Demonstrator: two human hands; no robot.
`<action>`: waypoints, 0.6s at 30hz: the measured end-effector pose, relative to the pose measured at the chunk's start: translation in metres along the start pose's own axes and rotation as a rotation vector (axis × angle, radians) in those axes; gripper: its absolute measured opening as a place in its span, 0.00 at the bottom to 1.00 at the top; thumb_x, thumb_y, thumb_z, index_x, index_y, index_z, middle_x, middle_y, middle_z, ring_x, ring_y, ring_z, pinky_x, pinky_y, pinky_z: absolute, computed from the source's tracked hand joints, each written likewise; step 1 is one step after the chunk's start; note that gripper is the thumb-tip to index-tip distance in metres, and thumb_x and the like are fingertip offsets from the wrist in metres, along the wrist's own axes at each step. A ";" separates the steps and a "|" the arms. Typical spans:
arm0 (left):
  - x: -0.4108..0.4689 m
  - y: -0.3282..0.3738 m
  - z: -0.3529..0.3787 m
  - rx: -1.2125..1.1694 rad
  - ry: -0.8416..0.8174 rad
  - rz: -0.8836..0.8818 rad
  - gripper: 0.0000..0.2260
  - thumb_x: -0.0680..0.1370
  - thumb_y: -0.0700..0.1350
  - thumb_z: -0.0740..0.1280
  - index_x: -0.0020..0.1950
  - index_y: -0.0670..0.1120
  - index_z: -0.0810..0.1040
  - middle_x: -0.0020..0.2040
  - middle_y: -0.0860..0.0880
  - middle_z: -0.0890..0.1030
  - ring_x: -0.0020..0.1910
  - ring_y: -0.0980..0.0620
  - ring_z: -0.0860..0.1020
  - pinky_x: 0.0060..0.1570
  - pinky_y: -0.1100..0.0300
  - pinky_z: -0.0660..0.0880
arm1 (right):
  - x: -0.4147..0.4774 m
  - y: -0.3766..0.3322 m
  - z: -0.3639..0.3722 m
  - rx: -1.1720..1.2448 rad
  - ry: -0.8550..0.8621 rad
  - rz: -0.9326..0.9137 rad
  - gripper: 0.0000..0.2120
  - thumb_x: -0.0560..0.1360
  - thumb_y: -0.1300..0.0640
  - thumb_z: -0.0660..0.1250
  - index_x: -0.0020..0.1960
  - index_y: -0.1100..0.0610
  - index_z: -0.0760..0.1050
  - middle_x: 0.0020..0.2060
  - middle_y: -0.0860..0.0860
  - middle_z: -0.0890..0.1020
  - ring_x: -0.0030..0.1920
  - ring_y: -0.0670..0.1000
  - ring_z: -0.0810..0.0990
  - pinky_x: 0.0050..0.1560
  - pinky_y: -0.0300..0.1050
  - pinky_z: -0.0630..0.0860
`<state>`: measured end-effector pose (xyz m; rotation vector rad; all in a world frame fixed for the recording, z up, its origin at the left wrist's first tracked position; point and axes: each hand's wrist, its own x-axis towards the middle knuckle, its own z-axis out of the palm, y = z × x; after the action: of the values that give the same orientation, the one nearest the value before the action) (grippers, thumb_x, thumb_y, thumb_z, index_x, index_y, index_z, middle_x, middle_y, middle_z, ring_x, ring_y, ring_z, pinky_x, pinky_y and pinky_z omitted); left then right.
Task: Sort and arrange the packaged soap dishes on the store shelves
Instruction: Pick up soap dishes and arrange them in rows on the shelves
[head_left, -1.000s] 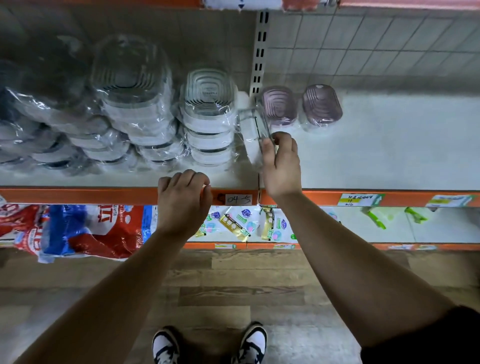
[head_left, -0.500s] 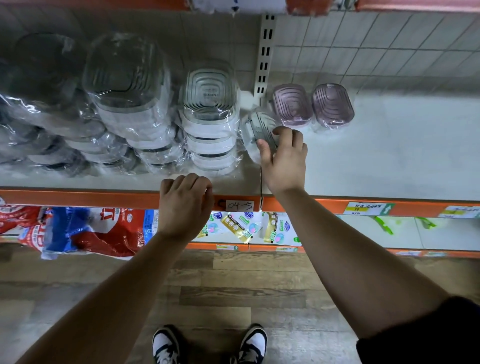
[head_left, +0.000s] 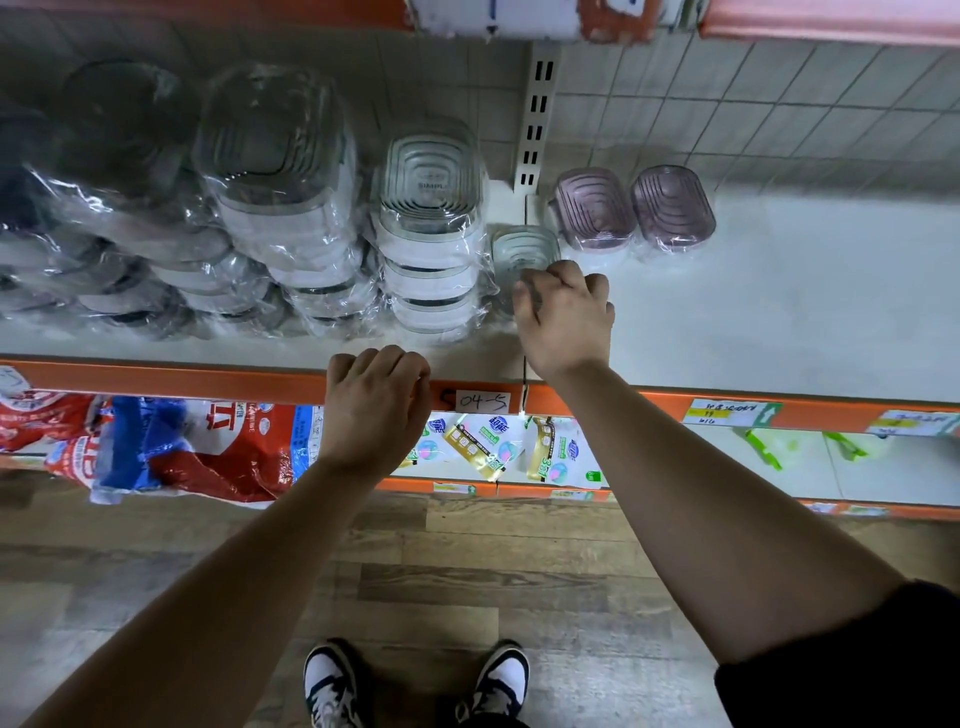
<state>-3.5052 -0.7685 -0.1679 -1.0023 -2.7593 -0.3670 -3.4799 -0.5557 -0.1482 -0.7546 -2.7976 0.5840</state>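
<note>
My right hand (head_left: 563, 317) grips a clear wrapped soap dish (head_left: 522, 249) lying flat on the white shelf (head_left: 779, 312), right of a stack of white soap dishes (head_left: 431, 234). Two pink wrapped soap dishes (head_left: 631, 210) stand side by side just behind and to the right. Taller stacks of clear and white dishes (head_left: 275, 208) and darker ones (head_left: 104, 208) fill the shelf's left half. My left hand (head_left: 374, 410) hangs with curled fingers at the orange shelf edge (head_left: 208, 379), holding nothing.
A slotted upright post (head_left: 535, 119) splits the tiled back wall. The lower shelf holds red and blue bags (head_left: 171, 447) and small sachets (head_left: 498, 447). Price labels (head_left: 732, 413) sit on the orange edge. My shoes (head_left: 415, 680) stand on the wooden floor.
My right hand has turned the clear dish from standing on edge to lying flat and slid it back beside the white stack. The left hand has stayed at the shelf edge.
</note>
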 end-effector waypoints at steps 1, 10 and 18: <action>0.000 0.001 -0.004 0.001 0.003 -0.002 0.08 0.78 0.45 0.61 0.44 0.46 0.79 0.39 0.49 0.79 0.39 0.45 0.77 0.45 0.50 0.66 | -0.004 0.001 -0.003 -0.005 -0.010 -0.011 0.17 0.82 0.47 0.56 0.65 0.52 0.76 0.63 0.52 0.74 0.61 0.60 0.68 0.56 0.53 0.68; -0.004 0.027 -0.080 -0.019 0.129 -0.003 0.08 0.77 0.45 0.62 0.46 0.45 0.79 0.41 0.48 0.80 0.40 0.44 0.78 0.48 0.51 0.65 | -0.064 -0.019 -0.063 0.155 0.030 -0.073 0.15 0.81 0.53 0.59 0.61 0.60 0.77 0.56 0.59 0.80 0.56 0.63 0.74 0.53 0.55 0.74; -0.028 0.040 -0.173 -0.032 0.234 -0.010 0.11 0.77 0.48 0.59 0.47 0.46 0.80 0.44 0.50 0.82 0.39 0.46 0.80 0.50 0.53 0.65 | -0.125 -0.071 -0.140 0.256 0.157 -0.218 0.21 0.78 0.44 0.53 0.53 0.55 0.79 0.45 0.53 0.83 0.47 0.57 0.80 0.41 0.47 0.76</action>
<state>-3.4427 -0.8062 -0.0035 -0.8909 -2.5568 -0.4974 -3.3656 -0.6310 -0.0011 -0.4185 -2.5505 0.7851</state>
